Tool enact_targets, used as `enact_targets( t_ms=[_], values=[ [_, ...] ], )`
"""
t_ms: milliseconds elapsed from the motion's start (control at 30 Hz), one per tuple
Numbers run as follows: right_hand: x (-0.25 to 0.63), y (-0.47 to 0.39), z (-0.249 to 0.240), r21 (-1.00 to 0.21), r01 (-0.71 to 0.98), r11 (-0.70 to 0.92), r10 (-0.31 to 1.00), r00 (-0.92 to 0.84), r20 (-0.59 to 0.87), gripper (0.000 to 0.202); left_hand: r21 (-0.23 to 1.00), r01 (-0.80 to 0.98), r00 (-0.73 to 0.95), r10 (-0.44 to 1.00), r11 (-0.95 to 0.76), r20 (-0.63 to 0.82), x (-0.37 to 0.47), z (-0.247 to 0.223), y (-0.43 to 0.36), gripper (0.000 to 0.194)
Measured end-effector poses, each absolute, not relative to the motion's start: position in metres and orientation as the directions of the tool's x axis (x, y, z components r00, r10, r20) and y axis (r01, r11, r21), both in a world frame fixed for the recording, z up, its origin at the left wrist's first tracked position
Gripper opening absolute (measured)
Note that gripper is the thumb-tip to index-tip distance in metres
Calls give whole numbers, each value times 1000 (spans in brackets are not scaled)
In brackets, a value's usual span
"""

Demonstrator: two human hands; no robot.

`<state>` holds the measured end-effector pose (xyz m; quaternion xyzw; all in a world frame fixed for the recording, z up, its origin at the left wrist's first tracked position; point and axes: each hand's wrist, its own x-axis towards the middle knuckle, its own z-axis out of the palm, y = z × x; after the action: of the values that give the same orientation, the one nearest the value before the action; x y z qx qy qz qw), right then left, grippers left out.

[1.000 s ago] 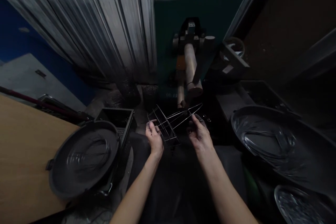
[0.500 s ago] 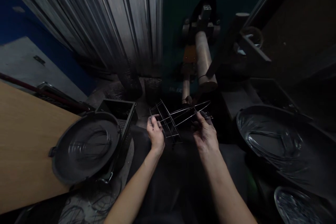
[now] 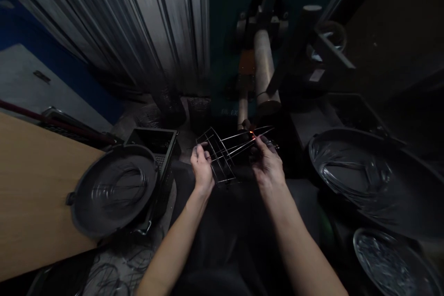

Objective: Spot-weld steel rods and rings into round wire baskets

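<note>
A wire frame [image 3: 219, 153] of thin metal rods spans the space between my two hands. My left hand [image 3: 202, 164] is closed on its left side, thumb up. My right hand [image 3: 267, 159] pinches the narrower rod end at the right. Just beyond my right fingertips, the lower electrode [image 3: 243, 122] of a spot welding machine [image 3: 265, 67] meets the rods. Small orange glowing spots show on the wire there. The thick upper arm of the machine comes down above that place.
On the left, a round dark basin [image 3: 114, 189] holds wire rings beside a dark plastic crate [image 3: 152, 141]. A large basin [image 3: 367, 185] with bent wires stands at right. Below it is a round dish [image 3: 385, 263] of small metal pieces. A wooden board [image 3: 38, 194] lies far left.
Orange glowing spots have appeared on the wire at the electrode. Both hands and the wire frame sit slightly higher and further left in view, as the whole view has shifted a little.
</note>
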<state>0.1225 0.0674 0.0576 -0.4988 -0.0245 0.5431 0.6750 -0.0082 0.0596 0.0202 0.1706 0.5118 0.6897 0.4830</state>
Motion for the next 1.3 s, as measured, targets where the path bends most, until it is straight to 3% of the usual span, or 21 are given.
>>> enact_targets(
  t_ms=[433,533,600,667,733,800,900,1033,1100,1200,1233,1300],
  values=[
    [144,35,56,-722,-680,-130,743,415,-524,36,848,-528,-488,836,-51,-253,-16,24,79,24],
    [142,33,58,-774,-622,-119,760,445,-474,36,859,-508,-493,837,-56,-237,-16,28,80,24],
    [139,26,61,-876,-479,-62,793,509,-335,32,869,-492,-488,844,-57,-221,-16,31,81,24],
    [132,16,68,-976,-216,16,851,515,-100,26,875,-480,-492,845,-62,-210,-15,31,81,25],
    [124,6,80,-990,76,118,909,393,138,19,893,-442,-511,841,-82,-176,-14,26,76,27],
    [115,3,93,-947,257,194,942,221,253,15,928,-356,-549,828,-109,-114,-13,14,60,30],
    [107,16,102,-946,303,114,971,166,170,20,979,-167,-532,847,-117,11,-14,-15,20,31],
    [118,40,79,-975,174,-136,983,144,-112,18,988,11,-165,974,-155,155,-33,-50,-27,27],
    [130,40,58,-977,139,-163,986,41,-159,11,987,23,-120,979,-161,162,-49,-57,-35,31],
    [145,16,26,-979,183,-86,994,-55,-98,8,995,-79,-297,954,-67,41,-74,-53,-25,40],
    [147,3,17,-974,222,-40,996,-65,-55,10,982,-190,-324,943,19,-81,-80,-48,-19,42],
    [145,-27,1,-943,324,69,994,-104,37,12,857,-443,-203,902,264,-382,-86,-38,-5,45]
  ],
)
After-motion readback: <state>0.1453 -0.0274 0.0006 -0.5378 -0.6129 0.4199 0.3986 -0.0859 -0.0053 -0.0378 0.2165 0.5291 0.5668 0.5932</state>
